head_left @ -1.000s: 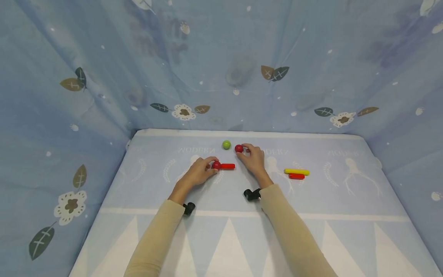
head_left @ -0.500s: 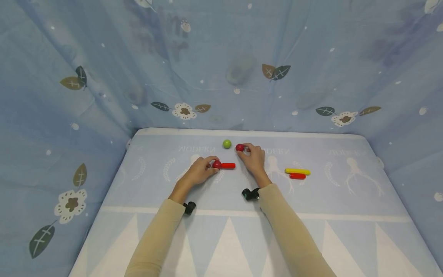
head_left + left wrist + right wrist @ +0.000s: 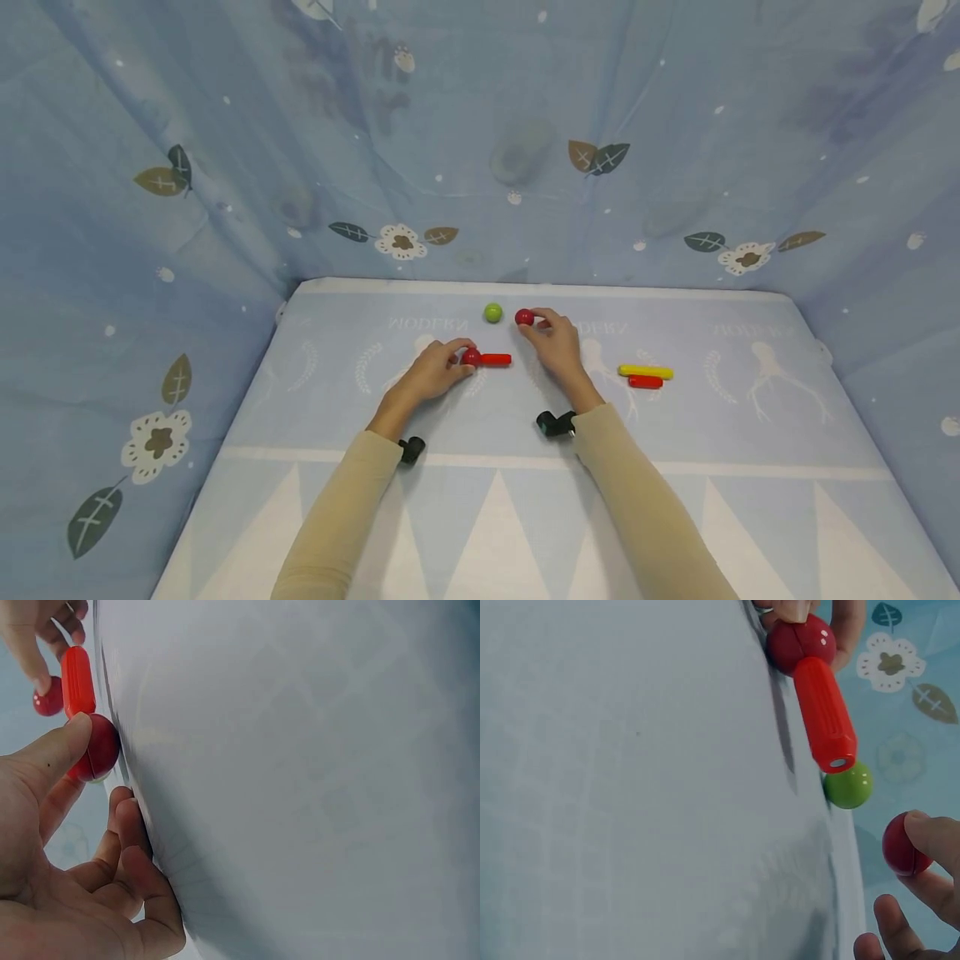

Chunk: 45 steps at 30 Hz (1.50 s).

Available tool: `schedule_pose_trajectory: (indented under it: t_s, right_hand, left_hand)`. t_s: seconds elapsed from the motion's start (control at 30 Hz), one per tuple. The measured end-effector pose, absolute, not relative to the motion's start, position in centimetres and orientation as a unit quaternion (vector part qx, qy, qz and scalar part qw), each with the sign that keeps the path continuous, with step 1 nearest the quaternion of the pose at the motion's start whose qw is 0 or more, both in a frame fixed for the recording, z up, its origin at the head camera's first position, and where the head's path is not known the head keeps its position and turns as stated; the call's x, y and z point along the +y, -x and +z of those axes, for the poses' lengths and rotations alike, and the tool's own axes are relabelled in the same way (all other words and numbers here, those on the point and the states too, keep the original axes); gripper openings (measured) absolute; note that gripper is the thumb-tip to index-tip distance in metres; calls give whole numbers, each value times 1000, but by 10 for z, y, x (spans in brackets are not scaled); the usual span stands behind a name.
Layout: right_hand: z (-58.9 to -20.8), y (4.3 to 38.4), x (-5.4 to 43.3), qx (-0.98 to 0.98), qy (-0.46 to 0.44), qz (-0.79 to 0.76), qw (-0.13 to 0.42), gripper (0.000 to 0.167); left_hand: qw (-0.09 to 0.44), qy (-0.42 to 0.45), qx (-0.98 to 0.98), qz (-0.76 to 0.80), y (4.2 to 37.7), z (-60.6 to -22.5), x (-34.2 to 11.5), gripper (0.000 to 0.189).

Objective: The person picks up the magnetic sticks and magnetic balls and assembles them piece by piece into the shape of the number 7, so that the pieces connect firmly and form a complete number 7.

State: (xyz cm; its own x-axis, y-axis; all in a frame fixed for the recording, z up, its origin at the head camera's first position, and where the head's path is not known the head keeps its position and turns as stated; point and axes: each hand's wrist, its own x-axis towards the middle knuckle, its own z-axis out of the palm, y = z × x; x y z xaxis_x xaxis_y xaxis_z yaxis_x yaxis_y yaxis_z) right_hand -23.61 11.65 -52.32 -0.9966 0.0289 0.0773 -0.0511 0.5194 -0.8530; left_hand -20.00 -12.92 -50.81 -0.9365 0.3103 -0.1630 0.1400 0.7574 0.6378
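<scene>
My left hand [image 3: 431, 371] pinches a red ball [image 3: 103, 746] between thumb and finger, low over the table. A short red rod [image 3: 496, 359] sticks out of that ball toward the right; its free end shows a small round metallic spot in the right wrist view. Farther back, my right hand [image 3: 557, 343] pinches a second red ball [image 3: 904, 844] with thumb and forefinger, its other fingers loosely bent. A seam runs around this ball. Just left of it in the head view, a green ball [image 3: 492, 312] sits near the back of the table.
To the right lie a yellow rod [image 3: 646, 372] and a second red rod [image 3: 646, 382], side by side. The table [image 3: 480, 442] wears a patterned cloth. Blue floral curtains [image 3: 480, 125] rise behind it and at both sides.
My right hand, with its red ball, has shifted slightly right and back, away from the green ball. The left hand keeps its grip on the ball with the rod.
</scene>
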Motion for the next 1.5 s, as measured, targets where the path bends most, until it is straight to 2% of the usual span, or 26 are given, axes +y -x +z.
schedule_pose_trajectory:
  t_s: [0.67,1.5]
  right_hand:
    - [-520,194,141,-882,-33,468,-42,41]
    - [-532,192,142,-891,-89,444,-48,36]
  left_hand:
    - [134,-116,929,326,199,-508,-129,45]
    - [143,-108,928,328,198,-506,-128,44]
